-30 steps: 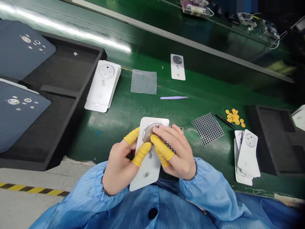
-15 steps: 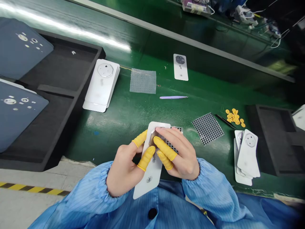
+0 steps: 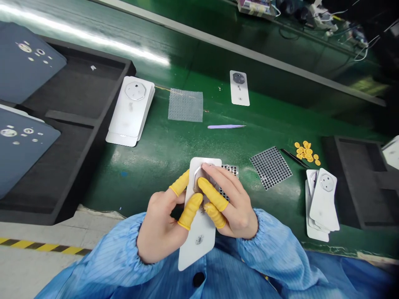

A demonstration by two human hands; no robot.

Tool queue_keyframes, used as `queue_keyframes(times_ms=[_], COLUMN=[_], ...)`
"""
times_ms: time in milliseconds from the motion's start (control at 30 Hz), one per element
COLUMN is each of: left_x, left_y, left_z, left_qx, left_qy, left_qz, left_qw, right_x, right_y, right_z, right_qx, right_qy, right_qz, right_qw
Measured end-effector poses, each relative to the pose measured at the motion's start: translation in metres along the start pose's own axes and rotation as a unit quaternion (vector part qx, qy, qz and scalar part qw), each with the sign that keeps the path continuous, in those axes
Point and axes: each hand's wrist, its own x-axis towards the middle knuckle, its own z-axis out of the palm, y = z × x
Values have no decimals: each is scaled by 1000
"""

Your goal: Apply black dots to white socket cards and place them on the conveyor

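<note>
A white phone-shaped panel (image 3: 198,238) with an octagonal ring near its top is held above the table's front edge. My left hand (image 3: 166,224), with yellow finger covers on thumb and index finger, grips its left edge. My right hand (image 3: 232,201) presses its fingers on the octagonal area; two of them wear yellow covers. The fingertips hide part of the ring. Partly behind the panel and right hand lies a sheet of black dots (image 3: 232,169). A second dotted sheet (image 3: 271,168) lies to the right, beside black tweezers (image 3: 294,158).
Stacked white panels (image 3: 129,112) stand left, others (image 3: 324,203) right. Black trays (image 3: 109,112) (image 3: 352,182) flank the green table. Farther back are a translucent sheet (image 3: 185,106), purple tweezers (image 3: 226,126) and a single panel (image 3: 240,93). Yellow finger covers (image 3: 307,153) lie right.
The held panel has turned slightly, its lower end shifting right and down. Both hands have moved a little left and stay on it.
</note>
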Motion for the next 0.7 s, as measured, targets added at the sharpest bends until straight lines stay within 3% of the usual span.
queue_keyframes(times_ms=[100,200,300,400,500,700], left_x=[-2,-1,4,10,16,21], left_y=[-4,-11,-14,-13,-11,-15], left_z=[3,7,10,11,12,17], left_qx=[-17,-104,-244,-337,-345,-293], left_qy=[15,0,-9,-14,-13,21], left_qz=[-27,-90,-174,-218,-205,-207], left_qw=[999,991,954,916,916,933], right_x=[-5,-11,-14,-14,-13,-12], right_y=[4,10,11,6,1,0], right_z=[9,15,16,16,18,22], right_qx=[44,75,85,101,118,136], right_qy=[8,6,-1,51,81,104], right_qz=[22,40,86,173,212,197], right_qw=[999,996,993,978,967,965])
